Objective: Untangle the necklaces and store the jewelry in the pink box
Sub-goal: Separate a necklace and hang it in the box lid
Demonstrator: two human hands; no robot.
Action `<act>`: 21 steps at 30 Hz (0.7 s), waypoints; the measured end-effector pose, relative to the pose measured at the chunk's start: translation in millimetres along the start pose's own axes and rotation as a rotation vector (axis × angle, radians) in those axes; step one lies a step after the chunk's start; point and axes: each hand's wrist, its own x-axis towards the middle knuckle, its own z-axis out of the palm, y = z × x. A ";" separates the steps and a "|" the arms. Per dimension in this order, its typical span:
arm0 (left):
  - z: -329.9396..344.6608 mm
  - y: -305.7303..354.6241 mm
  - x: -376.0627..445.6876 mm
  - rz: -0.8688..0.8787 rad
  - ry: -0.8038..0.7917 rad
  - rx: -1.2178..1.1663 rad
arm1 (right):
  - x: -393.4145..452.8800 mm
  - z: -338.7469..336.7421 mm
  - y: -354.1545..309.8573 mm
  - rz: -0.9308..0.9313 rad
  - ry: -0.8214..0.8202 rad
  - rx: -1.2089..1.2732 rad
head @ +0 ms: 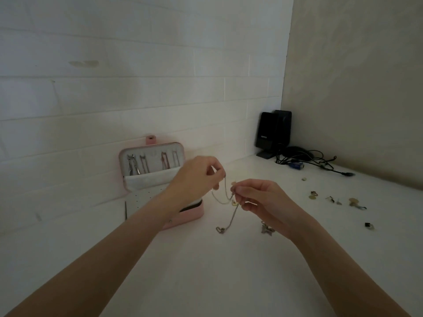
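Two bare forearms reach in over the white worktop (206,271) toward the pink box (192,216), which serves here as the landmark. Just right of the box, the left hand (194,177) is raised, its thumb and fingertips in a closed grip pinching a thin chain of the necklaces (223,197). Further right of the box, the right hand (261,197) pinches the same tangle between thumb and forefinger, its other fingers curled. A loop of chain sags between the two hands, and a strand drops to a small pendant (220,229) lying on the worktop right of the box's front corner. A second pendant (267,230) hangs or rests below the right hand; which, I cannot tell. Well to the right of the box lie scattered small jewelry pieces (336,200). The box's lid (152,165) stands open against the white brick wall, with chains hanging inside it. Far right of the box, in the corner, stand black speakers (272,133) with tangled cables (313,161)
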 end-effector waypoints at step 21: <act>57.0 -27.8 -25.8 0.089 0.261 -0.072 | 4.3 -1.4 17.2 0.036 0.198 -0.161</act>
